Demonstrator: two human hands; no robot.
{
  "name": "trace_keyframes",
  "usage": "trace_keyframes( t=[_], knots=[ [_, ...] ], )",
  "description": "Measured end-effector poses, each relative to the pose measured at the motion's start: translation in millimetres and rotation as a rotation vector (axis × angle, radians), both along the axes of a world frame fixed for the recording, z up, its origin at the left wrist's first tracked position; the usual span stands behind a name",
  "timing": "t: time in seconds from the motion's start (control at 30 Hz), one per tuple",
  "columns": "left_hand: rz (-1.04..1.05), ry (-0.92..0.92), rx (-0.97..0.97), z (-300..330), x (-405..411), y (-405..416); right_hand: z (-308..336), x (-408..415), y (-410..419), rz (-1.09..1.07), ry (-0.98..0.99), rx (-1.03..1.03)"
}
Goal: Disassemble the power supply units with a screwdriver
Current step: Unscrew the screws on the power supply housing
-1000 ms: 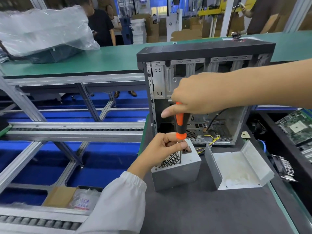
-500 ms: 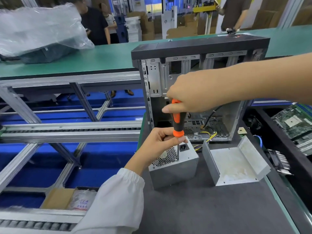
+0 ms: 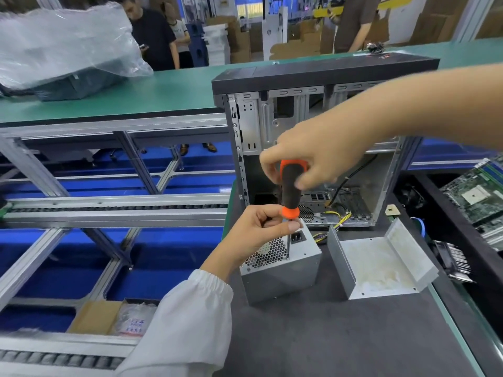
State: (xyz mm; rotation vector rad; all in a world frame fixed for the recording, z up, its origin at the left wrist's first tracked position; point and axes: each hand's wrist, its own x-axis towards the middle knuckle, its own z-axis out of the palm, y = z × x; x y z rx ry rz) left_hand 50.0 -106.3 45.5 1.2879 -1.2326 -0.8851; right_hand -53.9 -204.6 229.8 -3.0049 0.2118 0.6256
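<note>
Gripping the screwdriver (image 3: 290, 194) near the top of its black-and-orange handle, the right hand (image 3: 313, 156) has fingers and thumb curled round it from above, and the tool stands nearly upright. Right below that grip, the left hand (image 3: 261, 232) pinches the orange collar at the base of the handle, thumb (image 3: 285, 227) stretched across in front of the shaft, a white sleeve (image 3: 190, 322) trailing back toward the camera. Down from the pinch, the thin shaft runs to the upturned face of the PSU (image 3: 283, 270), tip landing near its front edge, between the honeycomb fan grille and the black power socket. The PSU sits on the dark mat (image 3: 313, 344), directly under both hands. Just to the right of the grip lies an open grey cover (image 3: 381, 259), apart from the PSU. Behind the hands stands an open PC case (image 3: 313, 77), yellow cables (image 3: 334, 219) trailing from its floor.
</note>
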Motion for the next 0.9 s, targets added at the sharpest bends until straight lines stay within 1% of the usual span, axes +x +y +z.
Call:
trace_keyframes(
  t=[0.03, 0.07, 0.1, 0.13, 0.23, 0.37, 0.4, 0.47, 0.6, 0.73, 0.9],
  knots=[
    [0.013, 0.013, 0.002, -1, 1, 0, 3, -2, -3, -0.023, 0.001, 0.141],
    [0.023, 0.017, 0.002, -1, 1, 0, 2, -4, -4, -0.061, -0.002, 0.214],
    [0.029, 0.01, 0.004, -2, 1, -1, 1, -4, -4, -0.094, -0.022, 0.243],
    [0.027, -0.004, 0.006, -2, 2, -1, -3, -3, -2, -0.125, -0.042, 0.208],
    [-0.03, -0.094, 0.045, -5, 10, 1, -19, 2, 3, -0.042, -0.121, -0.032],
    [-0.097, -0.379, 0.22, -18, 19, 10, -19, -2, 1, -0.017, -0.2, -0.118],
    [-0.097, -0.437, 0.248, -21, 18, 11, -17, -4, 3, -0.026, -0.203, -0.127],
    [-0.066, -0.488, 0.263, -26, 15, 10, -16, -6, 2, -0.034, -0.21, -0.113],
    [-0.011, -0.535, 0.213, -31, 8, 6, -14, -7, 2, -0.044, -0.229, -0.12],
    [0.011, -0.564, 0.209, -35, 7, 5, -13, -10, 0, -0.039, -0.244, -0.124],
    [0.003, -0.656, 0.214, -34, 8, 5, -3, -12, 0, -0.078, -0.265, -0.098]
  ],
)
